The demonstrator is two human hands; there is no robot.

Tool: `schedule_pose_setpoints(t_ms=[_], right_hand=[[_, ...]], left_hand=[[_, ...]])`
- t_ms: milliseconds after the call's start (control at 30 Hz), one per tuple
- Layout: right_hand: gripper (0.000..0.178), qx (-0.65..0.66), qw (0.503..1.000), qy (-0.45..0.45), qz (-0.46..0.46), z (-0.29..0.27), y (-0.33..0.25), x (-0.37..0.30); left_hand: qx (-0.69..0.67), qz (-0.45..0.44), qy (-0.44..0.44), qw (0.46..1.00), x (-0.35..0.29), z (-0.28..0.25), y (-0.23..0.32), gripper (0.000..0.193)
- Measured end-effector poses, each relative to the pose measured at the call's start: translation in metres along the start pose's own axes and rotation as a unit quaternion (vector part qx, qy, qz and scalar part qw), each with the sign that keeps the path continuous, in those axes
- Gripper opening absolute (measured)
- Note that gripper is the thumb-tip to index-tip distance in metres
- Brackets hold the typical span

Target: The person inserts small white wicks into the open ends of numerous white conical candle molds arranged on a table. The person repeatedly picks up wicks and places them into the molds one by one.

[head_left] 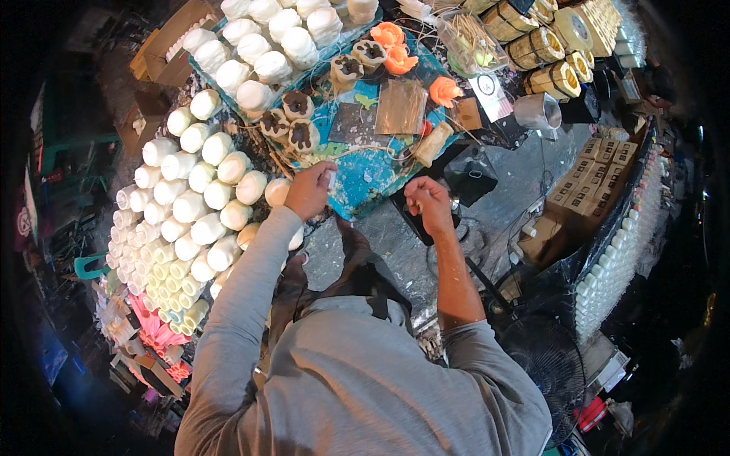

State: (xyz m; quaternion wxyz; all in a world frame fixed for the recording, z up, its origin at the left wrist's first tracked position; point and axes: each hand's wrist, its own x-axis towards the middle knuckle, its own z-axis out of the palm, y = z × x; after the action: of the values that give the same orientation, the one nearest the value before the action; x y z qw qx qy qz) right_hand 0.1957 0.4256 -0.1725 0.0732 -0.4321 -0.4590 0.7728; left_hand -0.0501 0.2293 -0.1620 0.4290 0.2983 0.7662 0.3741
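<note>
Head view: a small whitish piece (331, 179), partly hidden, shows at my left hand (308, 191), by the blue table (361, 186)'s edge. I cannot tell whether it's gripped, or whether my curled right hand (430, 207) holds anything.

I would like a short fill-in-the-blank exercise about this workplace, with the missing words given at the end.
The work surface between the left hand and the right hand is mostly ____.
A grey sleeve covers the left forearm, but the right forearm is ____.
The flower-like pieces beyond the hands are coloured ____.
The many white cylinders stand to the ____ of the left hand.

Missing words: blue; bare; orange; left.
</note>
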Motion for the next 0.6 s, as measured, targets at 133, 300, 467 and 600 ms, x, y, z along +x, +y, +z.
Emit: schedule_pose_setpoints(t_ms=[133,300,467,600], right_hand=[[0.016,-0.410,0.887,0.025,-0.210,0.034,0.029,0.004],[0.016,-0.566,0.762,0.134,-0.285,0.087,0.049,0.036],[0.013,-0.575,0.760,0.138,-0.270,0.092,0.056,0.052],[0.013,-0.523,0.805,0.099,-0.262,0.084,0.052,0.040]], left_hand=[[-0.527,-0.189,-0.149,0.815,-0.018,0.004,-0.005,0.019],[-0.234,-0.218,-0.103,0.942,-0.024,0.049,-0.026,0.022],[-0.279,-0.147,-0.027,0.949,-0.045,0.070,-0.035,0.040],[-0.335,-0.144,0.015,0.931,-0.057,0.068,-0.016,0.042]])
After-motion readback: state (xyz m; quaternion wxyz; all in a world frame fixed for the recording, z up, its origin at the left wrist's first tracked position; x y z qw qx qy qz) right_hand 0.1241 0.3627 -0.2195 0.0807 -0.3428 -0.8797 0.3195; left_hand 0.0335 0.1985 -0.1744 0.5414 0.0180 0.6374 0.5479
